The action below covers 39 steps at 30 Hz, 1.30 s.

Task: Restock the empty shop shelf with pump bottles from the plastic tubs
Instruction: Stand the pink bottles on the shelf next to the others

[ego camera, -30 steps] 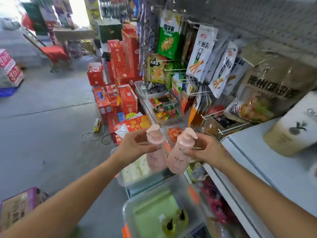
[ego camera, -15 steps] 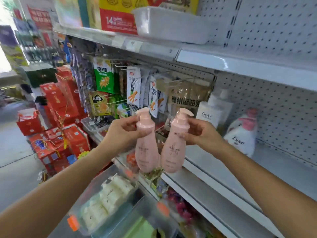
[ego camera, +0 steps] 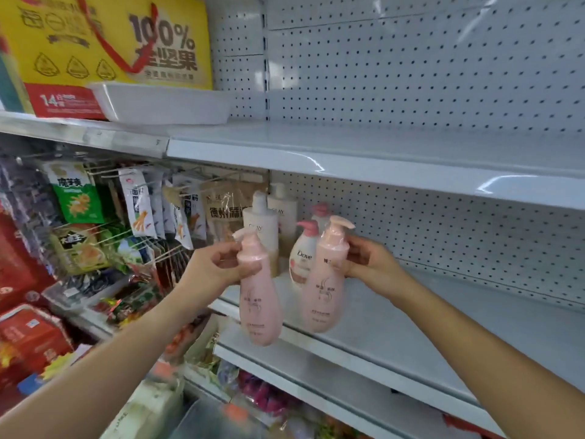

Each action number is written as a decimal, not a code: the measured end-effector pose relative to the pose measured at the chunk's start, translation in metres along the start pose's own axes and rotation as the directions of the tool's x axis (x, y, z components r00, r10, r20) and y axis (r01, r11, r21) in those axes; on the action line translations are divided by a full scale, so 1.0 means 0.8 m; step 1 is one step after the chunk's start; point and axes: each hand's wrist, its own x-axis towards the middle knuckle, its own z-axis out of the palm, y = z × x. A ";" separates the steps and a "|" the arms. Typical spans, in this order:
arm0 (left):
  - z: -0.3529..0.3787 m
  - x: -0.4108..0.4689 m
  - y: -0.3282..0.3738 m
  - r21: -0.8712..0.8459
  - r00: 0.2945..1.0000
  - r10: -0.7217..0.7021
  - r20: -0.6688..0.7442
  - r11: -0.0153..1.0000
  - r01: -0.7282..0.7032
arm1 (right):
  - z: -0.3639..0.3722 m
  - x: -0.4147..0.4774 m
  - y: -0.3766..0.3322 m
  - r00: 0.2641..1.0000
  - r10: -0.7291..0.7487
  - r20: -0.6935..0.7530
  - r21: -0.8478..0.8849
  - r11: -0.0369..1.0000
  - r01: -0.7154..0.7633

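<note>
Left hand: your left hand (ego camera: 218, 267) has its fingers and thumb curled round the neck of a pale pink plastic pump bottle (ego camera: 258, 305), just under the pump head; the bottle hangs tilted in front of the shelf edge
Right hand: your right hand (ego camera: 367, 261) grips the neck of a second pale pink plastic pump bottle (ego camera: 323, 296), fingers wrapped behind it; it's nearly upright, its base low over the shelf board, touching or not I cannot tell
The pair: side by side, close but apart
Shelf: the white metal shelf (ego camera: 411, 327) with its pegboard back runs off to your right
Already standing: two tall white Olay pump bottles (ego camera: 261, 229) and a white Dove pump bottle with a pink cap (ego camera: 302, 251) at the shelf's left end, behind your pair
Above: a white plastic tray (ego camera: 164, 103) beside a yellow cardboard box (ego camera: 110, 39) on the upper shelf
Left: hanging snack packets (ego camera: 136, 204) on wire hooks
</note>
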 end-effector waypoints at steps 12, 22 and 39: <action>0.108 -0.026 0.020 -0.032 0.991 0.004 0.131 0.999 0.000 | -0.095 -0.071 0.020 0.986 0.031 -0.161 -0.038 0.999 -0.038; 0.147 -0.001 0.005 -0.061 0.970 -0.020 0.244 0.997 0.036 | -0.124 -0.048 0.036 0.980 0.048 -0.192 -0.155 0.985 -0.079; 0.117 0.055 -0.040 -0.081 0.888 0.018 0.459 0.996 0.022 | -0.093 0.085 0.099 0.952 0.125 -0.279 -0.270 0.941 -0.203</action>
